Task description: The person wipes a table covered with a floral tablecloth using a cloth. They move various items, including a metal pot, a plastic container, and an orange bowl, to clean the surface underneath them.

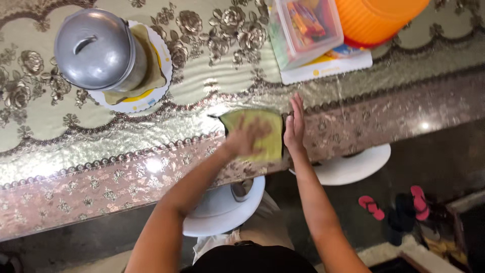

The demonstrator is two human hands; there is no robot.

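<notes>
Left hand (pixel 246 135) flat on yellow cloth (pixel 257 137), fingers blurred, palm pressing down near bench (pixel 101 151) edge. Right hand (pixel 294 126) open, fingers straight and together, set on edge against cloth's right side, touching it. Nothing pinched by either hand. Cloth lying spread on patterned floral bench cover, close to the near edge, dark corner poking out at its left.

Further back on bench, left: metal pot (pixel 98 50) with lid, standing on folded cloth over a round white mat (pixel 161 55). Back right: clear plastic box (pixel 303 28) with colourful packets inside, resting on a white flat pad (pixel 333 68); orange tub (pixel 376 17) just beside it, partly out of view.

Below bench edge: two white round stools (pixel 222 212), one under each arm. On dark floor, right: pair of pink sandals (pixel 394 202), well apart from the hands.
</notes>
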